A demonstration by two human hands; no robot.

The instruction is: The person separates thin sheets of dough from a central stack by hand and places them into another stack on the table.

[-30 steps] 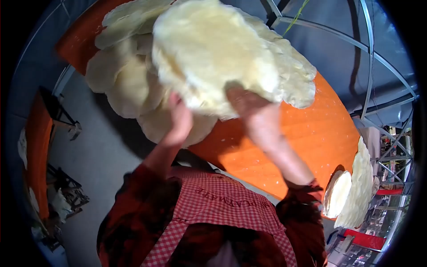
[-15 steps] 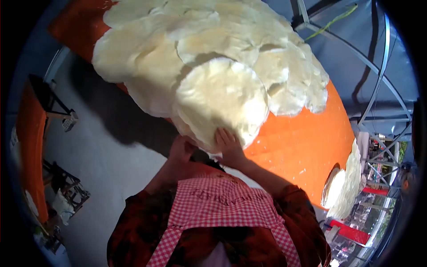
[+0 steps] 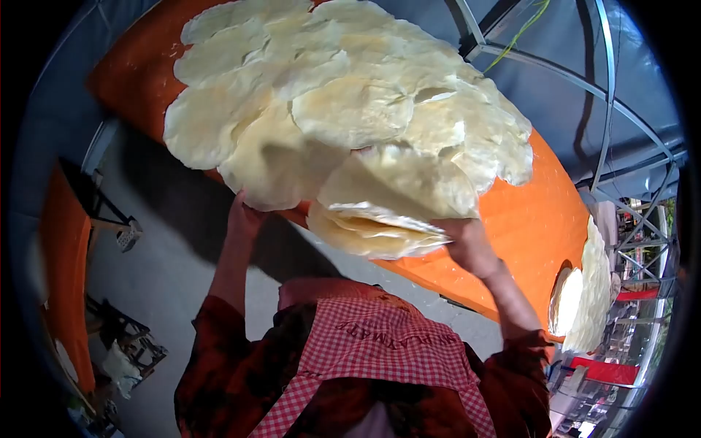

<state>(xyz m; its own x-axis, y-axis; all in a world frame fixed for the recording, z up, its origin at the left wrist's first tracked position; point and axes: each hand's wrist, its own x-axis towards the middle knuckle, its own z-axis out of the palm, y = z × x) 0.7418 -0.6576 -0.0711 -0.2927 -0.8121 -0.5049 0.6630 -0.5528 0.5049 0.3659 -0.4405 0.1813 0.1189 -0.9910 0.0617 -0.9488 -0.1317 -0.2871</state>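
Many thin, round, pale flatbreads [image 3: 343,109] overlap across the orange-covered table [image 3: 511,233]. My right hand [image 3: 471,247] is closed on the right edge of a small stack of flatbreads [image 3: 380,233] at the near edge of the table. That stack is bent, with several layers showing along its side. Just behind it lies another flatbread [image 3: 401,182], partly in shadow. My left hand [image 3: 247,215] is at the near-left rim of a flatbread [image 3: 266,171], thumb at its edge and the other fingers partly hidden beneath.
At the far right, a second group of flatbreads [image 3: 588,299] lies beside a round stack [image 3: 566,303]. Another orange-covered table [image 3: 66,270] stands at left, with a dark wooden frame [image 3: 135,339] below. Metal poles [image 3: 606,95] and blue sheeting rise behind the table.
Both hands have left the bright round flatbread stack's near rim. My left hand moved left to another flatbread's edge. My right hand moved right, and the stack is now bent and tilted in it.
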